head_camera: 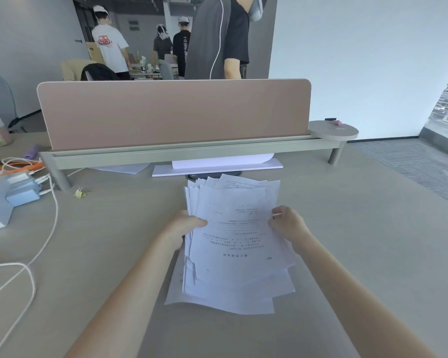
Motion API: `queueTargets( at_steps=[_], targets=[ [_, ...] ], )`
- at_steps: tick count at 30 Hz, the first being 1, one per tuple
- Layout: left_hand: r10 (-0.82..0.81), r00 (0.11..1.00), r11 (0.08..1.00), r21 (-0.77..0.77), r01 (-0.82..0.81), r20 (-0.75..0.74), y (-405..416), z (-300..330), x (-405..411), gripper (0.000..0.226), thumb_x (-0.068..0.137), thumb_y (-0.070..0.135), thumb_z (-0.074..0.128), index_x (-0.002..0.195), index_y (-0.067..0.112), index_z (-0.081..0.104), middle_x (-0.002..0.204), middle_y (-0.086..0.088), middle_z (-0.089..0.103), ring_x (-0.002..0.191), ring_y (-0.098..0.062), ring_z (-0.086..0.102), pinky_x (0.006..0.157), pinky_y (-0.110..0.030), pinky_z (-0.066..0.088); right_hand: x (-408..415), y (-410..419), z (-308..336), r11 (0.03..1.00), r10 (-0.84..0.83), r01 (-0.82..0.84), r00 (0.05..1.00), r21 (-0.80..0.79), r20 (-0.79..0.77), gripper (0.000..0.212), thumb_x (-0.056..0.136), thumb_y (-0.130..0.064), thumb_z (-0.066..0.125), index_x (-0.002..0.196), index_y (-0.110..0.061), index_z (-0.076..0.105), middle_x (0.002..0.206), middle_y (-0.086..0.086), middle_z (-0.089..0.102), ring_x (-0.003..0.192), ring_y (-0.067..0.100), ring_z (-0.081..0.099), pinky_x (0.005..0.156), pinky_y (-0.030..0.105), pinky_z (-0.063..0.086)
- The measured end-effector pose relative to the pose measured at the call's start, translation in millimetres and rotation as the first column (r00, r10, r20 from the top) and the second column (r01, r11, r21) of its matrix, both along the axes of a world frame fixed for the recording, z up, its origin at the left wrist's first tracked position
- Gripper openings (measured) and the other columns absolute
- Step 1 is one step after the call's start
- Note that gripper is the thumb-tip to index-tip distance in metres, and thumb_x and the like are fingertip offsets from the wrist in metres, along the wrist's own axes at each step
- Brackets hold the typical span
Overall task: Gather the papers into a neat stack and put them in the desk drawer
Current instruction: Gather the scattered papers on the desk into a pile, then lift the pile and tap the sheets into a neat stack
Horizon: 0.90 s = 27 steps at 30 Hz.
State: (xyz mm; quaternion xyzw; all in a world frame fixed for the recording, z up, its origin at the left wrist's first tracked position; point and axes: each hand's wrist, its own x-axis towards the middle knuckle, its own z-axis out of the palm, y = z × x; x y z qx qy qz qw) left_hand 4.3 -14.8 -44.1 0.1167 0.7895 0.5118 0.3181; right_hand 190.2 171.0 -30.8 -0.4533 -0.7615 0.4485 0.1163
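An uneven bundle of white printed papers (pixel 233 244) is held between both hands above the grey desk (pixel 360 228), its sheets fanned out at the top and bottom edges. My left hand (pixel 184 227) grips the bundle's left edge, thumb on top. My right hand (pixel 286 223) grips the right edge, fingers curled over the sheets. More white sheets (pixel 221 161) lie under the low shelf rail at the back, and another sheet (pixel 124 168) lies to their left. No drawer is in view.
A pink divider panel (pixel 173 112) on a grey rail (pixel 192 152) closes the desk's far side. White and orange cables (pixel 36 254), a blue adapter (pixel 23 191) and a yellow binder clip (pixel 80 193) lie at the left. People stand behind the divider.
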Motion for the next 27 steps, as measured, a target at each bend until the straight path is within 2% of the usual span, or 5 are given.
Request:
queueTargets(
  at_steps=[8, 13, 17, 22, 27],
  targets=[
    [-0.006, 0.99, 0.964, 0.265, -0.032, 0.14, -8, 6, 2, 0.043, 0.088, 0.004, 0.071, 0.129, 0.014, 0.061, 0.113, -0.005, 0.071, 0.114, -0.028, 0.064, 0.079, -0.035, 0.054, -4, 14, -10, 0.989, -0.009, -0.011, 0.991, -0.146, -0.133, 0.033, 0.087, -0.018, 0.062, 0.109, 0.005, 0.071, 0.096, 0.014, 0.075, 0.072, 0.024, 0.063, 0.065, 0.028, 0.047],
    [0.002, 0.992, 0.925, 0.376, -0.048, 0.123, -6, 25, 3, 0.051, 0.085, 0.01, 0.076, 0.133, 0.014, 0.058, 0.124, -0.006, 0.071, 0.117, -0.028, 0.065, 0.098, -0.045, 0.052, -7, 15, -3, 0.909, -0.033, -0.12, 0.934, -0.399, -0.356, 0.031, 0.091, -0.016, 0.067, 0.121, -0.008, 0.069, 0.114, 0.009, 0.077, 0.102, 0.027, 0.073, 0.097, 0.042, 0.056],
    [-0.051, 0.998, 0.899, 0.436, 0.036, 0.024, -10, 49, 9, 0.051, 0.085, 0.01, 0.075, 0.133, 0.018, 0.059, 0.123, -0.001, 0.072, 0.117, -0.023, 0.066, 0.103, -0.045, 0.049, -7, 17, 8, 0.829, -0.125, -0.166, 0.875, -0.533, -0.468, 0.041, 0.083, -0.004, 0.073, 0.123, -0.001, 0.067, 0.111, 0.016, 0.078, 0.102, 0.035, 0.075, 0.095, 0.054, 0.057],
    [-0.077, 0.992, 0.881, 0.459, 0.115, -0.101, -20, 80, 14, 0.034, 0.091, 0.002, 0.065, 0.119, 0.019, 0.067, 0.108, 0.003, 0.078, 0.098, -0.016, 0.074, 0.086, -0.034, 0.055, -3, 13, 35, 0.868, -0.154, -0.176, 0.793, -0.464, -0.589, 0.028, 0.086, 0.001, 0.072, 0.113, -0.001, 0.067, 0.107, 0.018, 0.079, 0.089, 0.031, 0.078, 0.081, 0.047, 0.062],
    [-0.007, 0.959, 0.878, 0.457, 0.142, -0.283, -34, 105, 16, 0.038, 0.089, -0.007, 0.062, 0.122, 0.011, 0.068, 0.111, 0.003, 0.077, 0.108, -0.018, 0.072, 0.092, -0.032, 0.054, 3, 3, 68, 0.961, -0.033, -0.158, 0.747, -0.226, -0.664, 0.023, 0.086, -0.004, 0.075, 0.109, -0.001, 0.072, 0.106, 0.013, 0.079, 0.096, 0.032, 0.077, 0.086, 0.046, 0.061]
  ],
)
